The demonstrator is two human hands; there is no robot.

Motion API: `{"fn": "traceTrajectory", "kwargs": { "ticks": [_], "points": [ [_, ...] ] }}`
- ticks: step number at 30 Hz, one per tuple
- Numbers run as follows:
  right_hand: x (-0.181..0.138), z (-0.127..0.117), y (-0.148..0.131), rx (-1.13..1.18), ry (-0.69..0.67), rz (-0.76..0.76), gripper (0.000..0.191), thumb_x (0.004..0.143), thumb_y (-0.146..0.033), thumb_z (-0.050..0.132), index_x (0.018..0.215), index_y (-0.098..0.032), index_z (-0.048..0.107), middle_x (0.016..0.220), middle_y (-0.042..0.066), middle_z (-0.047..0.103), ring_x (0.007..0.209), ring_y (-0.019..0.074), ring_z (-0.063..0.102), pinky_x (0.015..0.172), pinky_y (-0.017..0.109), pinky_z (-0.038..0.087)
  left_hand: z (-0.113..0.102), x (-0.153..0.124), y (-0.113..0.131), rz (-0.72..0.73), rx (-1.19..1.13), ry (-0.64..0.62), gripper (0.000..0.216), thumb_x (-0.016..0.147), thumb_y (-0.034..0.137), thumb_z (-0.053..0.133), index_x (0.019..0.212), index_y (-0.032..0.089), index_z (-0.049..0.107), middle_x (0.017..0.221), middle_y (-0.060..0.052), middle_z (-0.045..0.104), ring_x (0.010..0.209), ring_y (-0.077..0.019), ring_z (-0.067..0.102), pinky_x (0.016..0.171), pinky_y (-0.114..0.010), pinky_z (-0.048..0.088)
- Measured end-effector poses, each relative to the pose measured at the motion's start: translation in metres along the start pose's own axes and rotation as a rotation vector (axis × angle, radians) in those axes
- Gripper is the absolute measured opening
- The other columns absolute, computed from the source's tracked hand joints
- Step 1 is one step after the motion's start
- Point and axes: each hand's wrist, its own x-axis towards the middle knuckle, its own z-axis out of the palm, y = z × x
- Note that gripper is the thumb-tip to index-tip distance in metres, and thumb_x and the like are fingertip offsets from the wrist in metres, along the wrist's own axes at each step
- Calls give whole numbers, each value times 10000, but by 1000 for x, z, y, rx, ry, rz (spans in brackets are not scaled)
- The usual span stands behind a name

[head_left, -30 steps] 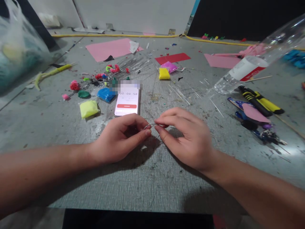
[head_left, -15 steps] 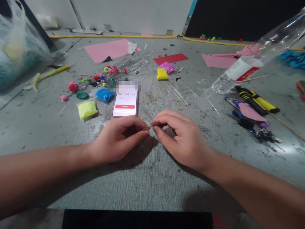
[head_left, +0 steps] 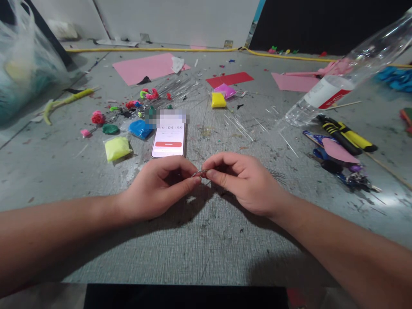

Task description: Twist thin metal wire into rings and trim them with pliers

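Note:
My left hand (head_left: pixel 159 186) and my right hand (head_left: pixel 246 180) meet fingertip to fingertip over the grey mat (head_left: pixel 206 240), just in front of a phone (head_left: pixel 169 139) that lies flat with a timer on its screen. Both hands are closed in a pinch on a thin piece of metal wire (head_left: pixel 199 173), of which only a short bent bit shows between the thumbs. The rest of the wire is hidden inside the fingers.
Left of the phone lie bags of yellow clay (head_left: pixel 117 148), blue clay (head_left: pixel 140 128) and small clay bits. Loose wires (head_left: pixel 240 124) and a yellow clay bag (head_left: pixel 218 100) lie behind. A plastic bottle (head_left: pixel 334 86), a yellow-black cutter (head_left: pixel 346 135) and pink paper (head_left: pixel 146 66) lie around.
My right hand has curled in and turned slightly, drawing its fingertips closer against the left hand's. The phone timer has ticked from 04:58 to 04:59.

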Motion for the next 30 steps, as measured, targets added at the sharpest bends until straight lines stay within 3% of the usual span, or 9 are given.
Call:
{"fn": "traceTrajectory", "kwargs": {
  "ticks": [9, 19, 30],
  "points": [
    [0, 4, 2, 36, 70, -20, 41, 857, -232, 712, 862, -191, 710, 793, 5, 704, 711, 132, 618, 674, 300, 513, -3, 2, 0, -21, -22, -34, 50, 869, 200, 686, 840, 160, 677, 688, -6, 679, 572, -103, 599, 496, -200, 476],
    [-3, 8, 3, 122, 138, 67, 196, 699, -297, 892, 779, -186, 751, 738, 7, 735, 687, 139, 650, 633, 274, 523, 2, -1, 0, 50, 37, -2, 98, 868, 180, 671, 778, 165, 637, 648, 14, 632, 554, -94, 555, 483, -202, 451],
    [-1, 4, -5, 127, 63, 130, 254, 692, -329, 892, 761, -178, 700, 698, -18, 666, 648, 118, 575, 606, 272, 453, 1, -1, -2, 116, 65, -78, 102, 912, 163, 627, 814, 174, 603, 699, 23, 611, 600, -98, 553, 521, -208, 466]
  ]
}}
